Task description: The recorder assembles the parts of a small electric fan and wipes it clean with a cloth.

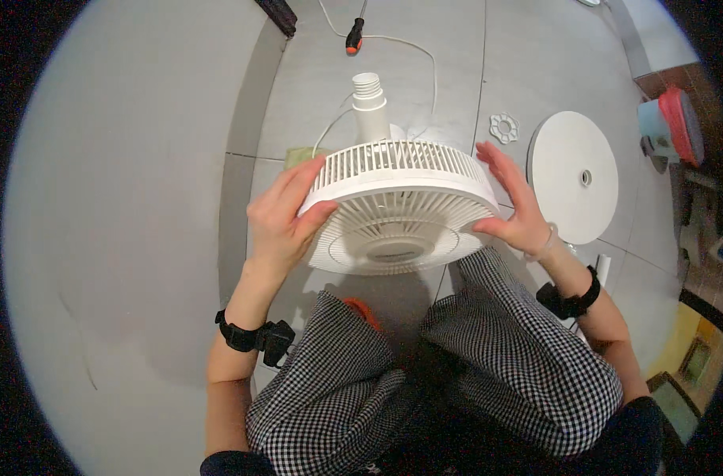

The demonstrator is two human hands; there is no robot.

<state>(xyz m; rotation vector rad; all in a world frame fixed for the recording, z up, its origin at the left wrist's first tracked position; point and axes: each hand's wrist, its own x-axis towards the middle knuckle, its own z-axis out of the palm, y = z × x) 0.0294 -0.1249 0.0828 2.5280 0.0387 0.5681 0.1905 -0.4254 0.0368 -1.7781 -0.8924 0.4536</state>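
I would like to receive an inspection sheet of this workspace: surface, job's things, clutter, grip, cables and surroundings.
Surface: grey tiled floor.
Job's things: white fan head, grille fitted; white threaded tube seen behind it.
Clutter: lobed white ring and round white disc at right; screwdriver with black and orange handle farther off.
Grip: left hand holds the fan head's left rim, thumb in front; right hand is at the right rim, fingers spread, firmness of contact unclear.
Cables: white cable, loosely curved on the floor, passing near the screwdriver.
Surroundings: pale wall at left; light-blue container at far right.
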